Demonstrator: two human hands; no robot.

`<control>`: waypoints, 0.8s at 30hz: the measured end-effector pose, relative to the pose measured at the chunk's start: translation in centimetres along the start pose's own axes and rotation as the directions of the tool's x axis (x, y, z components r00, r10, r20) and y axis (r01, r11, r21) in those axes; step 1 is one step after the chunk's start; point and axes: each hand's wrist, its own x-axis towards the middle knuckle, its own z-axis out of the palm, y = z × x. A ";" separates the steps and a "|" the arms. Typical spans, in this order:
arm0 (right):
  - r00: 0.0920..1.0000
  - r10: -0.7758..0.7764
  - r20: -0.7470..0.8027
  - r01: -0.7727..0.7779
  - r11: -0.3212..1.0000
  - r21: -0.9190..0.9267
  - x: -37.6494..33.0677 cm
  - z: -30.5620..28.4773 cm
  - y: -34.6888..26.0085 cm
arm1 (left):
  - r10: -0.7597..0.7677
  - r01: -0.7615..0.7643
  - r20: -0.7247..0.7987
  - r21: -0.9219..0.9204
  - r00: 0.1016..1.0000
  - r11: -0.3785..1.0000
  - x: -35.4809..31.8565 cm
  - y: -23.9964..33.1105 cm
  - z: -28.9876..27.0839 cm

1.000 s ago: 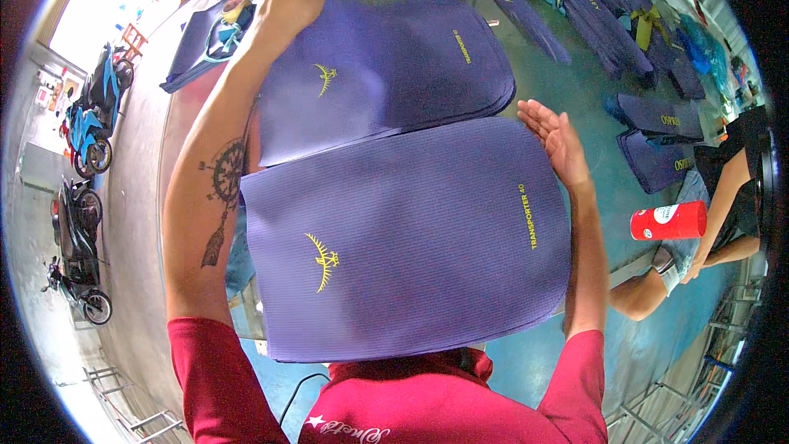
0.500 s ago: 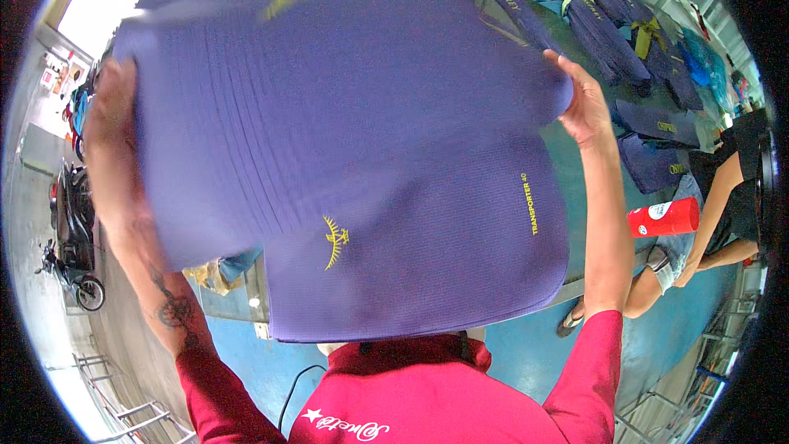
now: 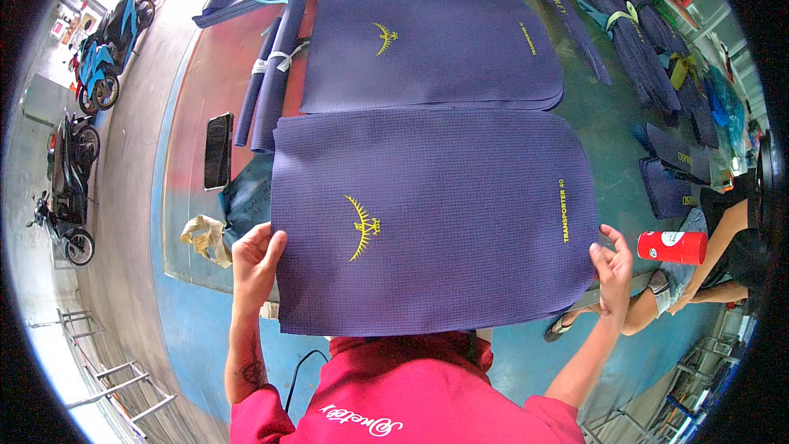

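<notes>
Purple, grid-textured fabric panels with rounded right corners and yellow prints lie flat in a near stack (image 3: 460, 222) at the table's front edge. At this stack's left edge is my left hand (image 3: 255, 267), its thumb touching the fabric and its curled fingers beside it. On the opposite side, my right hand (image 3: 612, 271) has its thumb at the curved edge and its index finger apart from the thumb. Neither hand visibly grips anything. A second stack (image 3: 427, 49) of similar panels lies just beyond, its front against the near one.
Left of the stacks are tied purple rolls (image 3: 275, 86), a black phone (image 3: 218, 150) and a crumpled beige cloth (image 3: 207, 240). Tied dark bundles (image 3: 629, 45) lie at the far right. A red can (image 3: 672, 247) is near a seated person's arm (image 3: 715, 234). Motorbikes (image 3: 74, 185) stand at left.
The raised, blurred purple panel has come down flat, and the far stack now shows. My left hand has moved right and nearer; my right hand has lowered and come away from its hold.
</notes>
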 end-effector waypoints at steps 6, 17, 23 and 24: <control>0.976 -0.124 -0.181 0.101 0.986 -0.133 1.5 1.0 1.8 | 0.067 -0.023 -0.139 0.300 0.988 0.954 1.6 0.2 -0.3; 0.944 -0.226 -0.240 0.199 0.971 -0.132 1.3 0.7 4.1 | 0.128 -0.088 -0.223 0.182 0.966 0.979 2.3 -1.0 0.4; 0.959 -0.205 -0.194 0.176 0.972 -0.153 1.7 0.3 4.6 | 0.139 -0.102 -0.216 0.172 0.967 0.980 2.4 -1.6 0.2; 0.950 -0.234 -0.208 0.208 0.968 -0.140 1.7 0.3 4.6 | 0.134 -0.094 -0.215 0.189 0.967 0.978 2.5 -1.2 0.3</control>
